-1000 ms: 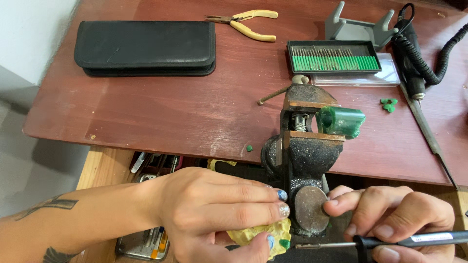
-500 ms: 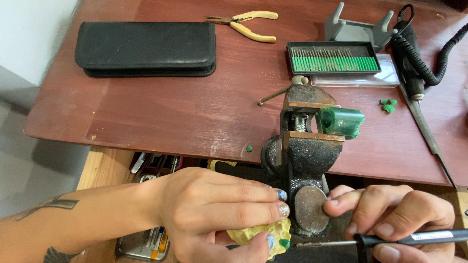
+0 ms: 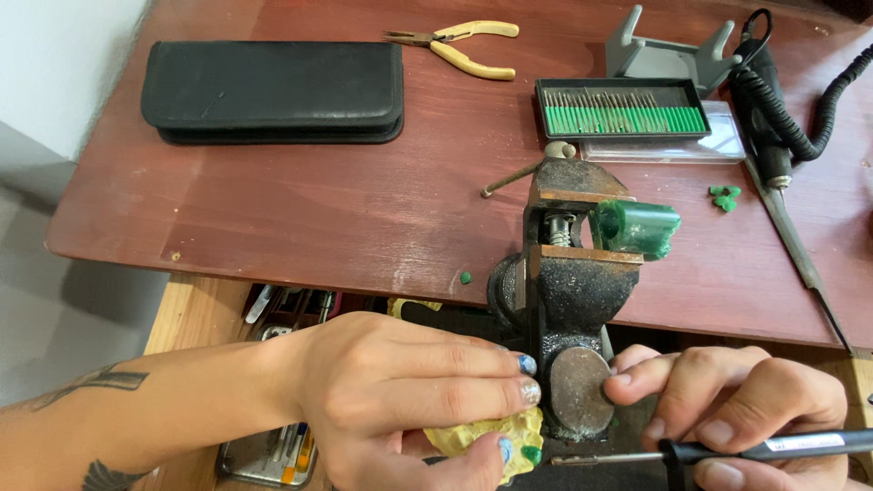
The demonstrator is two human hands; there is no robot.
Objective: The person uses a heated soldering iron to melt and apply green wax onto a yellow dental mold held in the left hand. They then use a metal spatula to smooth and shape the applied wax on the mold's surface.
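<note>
My left hand grips a crumpled yellow lump with a small green piece at its tip, fingertips resting against the round end of a black bench vise. My right hand holds a thin black pen-like rotary tool, its metal tip pointing left toward the green piece. The vise is clamped to the table edge and a green wax block sits in its jaws.
On the red-brown wooden table lie a black zip case, yellow-handled pliers, a tray of green-shank burs, a grey stand, a coiled black cable and green crumbs. An open drawer with tools sits below.
</note>
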